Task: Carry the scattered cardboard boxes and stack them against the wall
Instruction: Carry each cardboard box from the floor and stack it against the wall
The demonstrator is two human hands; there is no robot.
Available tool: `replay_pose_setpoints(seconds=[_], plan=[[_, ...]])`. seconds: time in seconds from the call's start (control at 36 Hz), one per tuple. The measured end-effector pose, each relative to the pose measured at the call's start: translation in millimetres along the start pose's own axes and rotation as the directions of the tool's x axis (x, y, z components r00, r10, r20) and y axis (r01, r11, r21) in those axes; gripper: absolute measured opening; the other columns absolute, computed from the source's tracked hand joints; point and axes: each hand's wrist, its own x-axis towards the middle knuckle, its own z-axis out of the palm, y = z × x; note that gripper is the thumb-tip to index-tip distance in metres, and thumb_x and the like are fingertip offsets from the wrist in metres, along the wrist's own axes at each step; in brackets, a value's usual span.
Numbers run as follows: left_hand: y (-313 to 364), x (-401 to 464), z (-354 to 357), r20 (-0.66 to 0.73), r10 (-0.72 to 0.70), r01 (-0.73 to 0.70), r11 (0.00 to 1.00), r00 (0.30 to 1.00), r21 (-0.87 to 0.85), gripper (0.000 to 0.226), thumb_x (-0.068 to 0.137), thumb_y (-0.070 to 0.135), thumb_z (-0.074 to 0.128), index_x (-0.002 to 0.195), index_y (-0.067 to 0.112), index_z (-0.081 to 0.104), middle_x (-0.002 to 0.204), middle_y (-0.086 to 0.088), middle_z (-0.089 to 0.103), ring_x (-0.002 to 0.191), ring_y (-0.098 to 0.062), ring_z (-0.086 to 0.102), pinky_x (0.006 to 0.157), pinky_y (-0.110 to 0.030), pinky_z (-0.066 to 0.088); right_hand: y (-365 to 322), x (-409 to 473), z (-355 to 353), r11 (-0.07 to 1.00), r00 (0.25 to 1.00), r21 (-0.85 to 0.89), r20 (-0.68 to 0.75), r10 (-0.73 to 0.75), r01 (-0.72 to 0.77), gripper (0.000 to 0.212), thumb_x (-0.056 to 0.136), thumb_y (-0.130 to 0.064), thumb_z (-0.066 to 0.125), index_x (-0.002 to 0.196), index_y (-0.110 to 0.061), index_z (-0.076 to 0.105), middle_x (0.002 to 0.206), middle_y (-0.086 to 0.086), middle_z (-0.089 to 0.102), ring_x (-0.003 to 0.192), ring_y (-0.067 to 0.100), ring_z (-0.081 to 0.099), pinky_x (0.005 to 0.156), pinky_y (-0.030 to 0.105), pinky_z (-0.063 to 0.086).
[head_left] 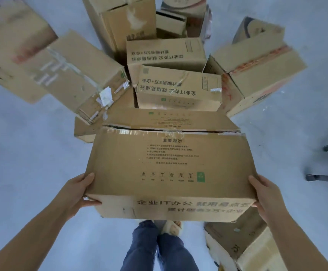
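Gripping box (169,169) btwn left hand (79,190), right hand (265,192)

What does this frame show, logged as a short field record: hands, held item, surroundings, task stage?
left hand: grips the left end of the held box, thumb on top
right hand: grips the right end
held box: large cardboard box with printed text and green square, lifted above the legs
pile ahead: taped box on left, printed box in centre, orange-marked box on right
near feet: another box at lower right
floor: pale grey
task stage: carrying; box not yet stacked
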Motion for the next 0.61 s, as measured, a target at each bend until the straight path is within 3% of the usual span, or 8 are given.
replay_pose_setpoints(seconds=[0.08,0.17,0.31,0.47,0.56,0.61], plan=[[1,-40,-18,-0.052,0.021,-0.023,0.999,0.998,-0.040,0.028,0.100,0.024,0.048,0.121,0.007,0.055,0.125,-0.011,0.058,0.113,-0.033,0.055,0.070,-0.049,0.056,-22,-25,2,0.999,0.999,0.006,0.022,-0.049,0.048,0.013,0.097,-0.012,0.051,0.104,-0.011,0.062,0.089,-0.001,0.066,0.075,0.018,0.061,0.066,0.034,0.048],[-5,-73,-33,-0.105,0.046,-0.056,0.994,0.993,-0.094,0.026,0.100,0.024,0.048,0.120,0.008,0.054,0.126,-0.010,0.057,0.114,-0.033,0.054,0.065,-0.048,0.059,-39,-44,5,0.996,0.994,0.020,0.057,-0.090,0.089,0.011,0.096,-0.012,0.051,0.094,-0.014,0.062,0.088,-0.004,0.066,0.076,0.016,0.061,0.063,0.030,0.046],[-20,-124,-49,-0.206,0.075,-0.112,0.978,0.976,-0.176,0.025,0.100,0.025,0.049,0.118,0.008,0.054,0.118,-0.006,0.058,0.106,-0.028,0.055,0.058,-0.045,0.060,-59,-62,8,0.988,0.977,0.008,0.149,-0.154,0.155,0.012,0.096,-0.013,0.053,0.104,-0.015,0.062,0.093,-0.004,0.066,0.084,0.016,0.063,0.066,0.030,0.047],[-76,-197,-64,-0.331,0.084,-0.198,0.924,0.940,-0.327,0.022,0.099,0.024,0.049,0.111,0.008,0.059,0.114,-0.006,0.061,0.101,-0.024,0.058,0.054,-0.043,0.059,-86,-86,18,0.970,0.911,-0.012,0.347,-0.223,0.242,0.015,0.095,-0.012,0.054,0.096,-0.018,0.067,0.095,-0.006,0.069,0.087,0.013,0.064,0.071,0.030,0.049],[-108,-228,-71,-0.398,0.059,-0.226,0.894,0.915,-0.387,0.022,0.099,0.025,0.050,0.110,0.009,0.060,0.116,-0.007,0.060,0.101,-0.025,0.058,0.054,-0.043,0.059,-92,-102,31,0.966,0.878,-0.006,0.419,-0.232,0.258,0.023,0.095,-0.011,0.055,0.117,-0.011,0.062,0.107,-0.005,0.066,0.096,0.014,0.062,0.077,0.032,0.049],[-130,-249,-76,-0.442,0.035,-0.244,0.872,0.897,-0.425,0.019,0.099,0.025,0.050,0.107,0.011,0.061,0.117,-0.007,0.059,0.102,-0.026,0.057,0.054,-0.043,0.059,-95,-115,42,0.960,0.851,-0.025,0.470,-0.234,0.278,0.023,0.095,-0.012,0.055,0.117,-0.015,0.061,0.101,-0.008,0.065,0.091,0.013,0.060,0.070,0.033,0.047]])
